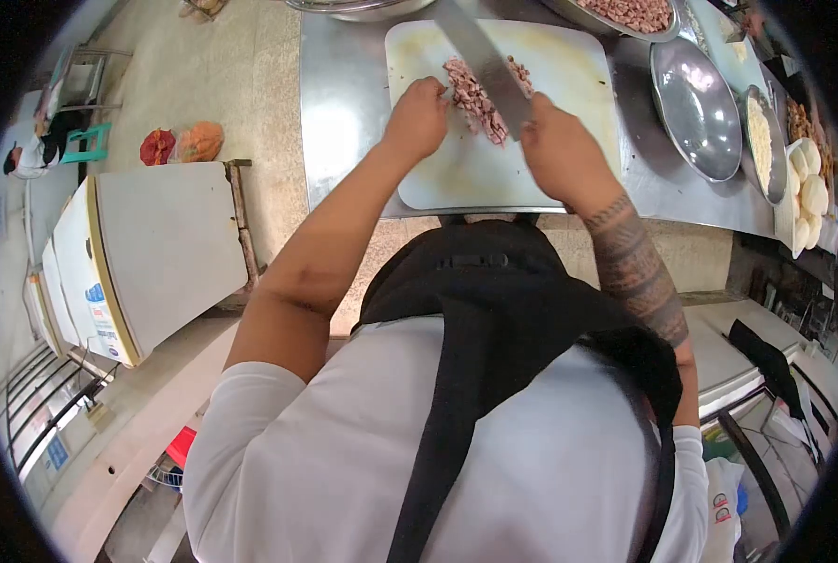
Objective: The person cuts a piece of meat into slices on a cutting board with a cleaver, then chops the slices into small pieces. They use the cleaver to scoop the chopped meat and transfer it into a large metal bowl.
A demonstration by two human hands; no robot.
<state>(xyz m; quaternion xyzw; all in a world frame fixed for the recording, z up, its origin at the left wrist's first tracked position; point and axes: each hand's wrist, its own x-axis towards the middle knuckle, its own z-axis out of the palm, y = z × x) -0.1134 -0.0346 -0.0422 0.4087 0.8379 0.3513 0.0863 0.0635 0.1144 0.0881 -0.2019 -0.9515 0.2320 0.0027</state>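
A large cleaver (487, 70) with a broad steel blade is in my right hand (569, 155), its fingers wrapped round the handle. The blade slants up and left across a strip of chopped pinkish meat (475, 101). Some bits of meat show on the blade's right side; what lies under the blade is hidden. My left hand (417, 119) is at the left edge of the meat with its fingers curled in; whether it pinches any is hidden. The meat lies on a white cutting board (569, 56) in front of me.
The board rests on a steel table (330, 113). To the right are a metal bowl (696, 108), a dish of pale shreds (761, 145) and a tray of white rounded pieces (811, 192). A bowl of diced meat (630, 13) stands at the back. A white freezer (170, 235) is left.
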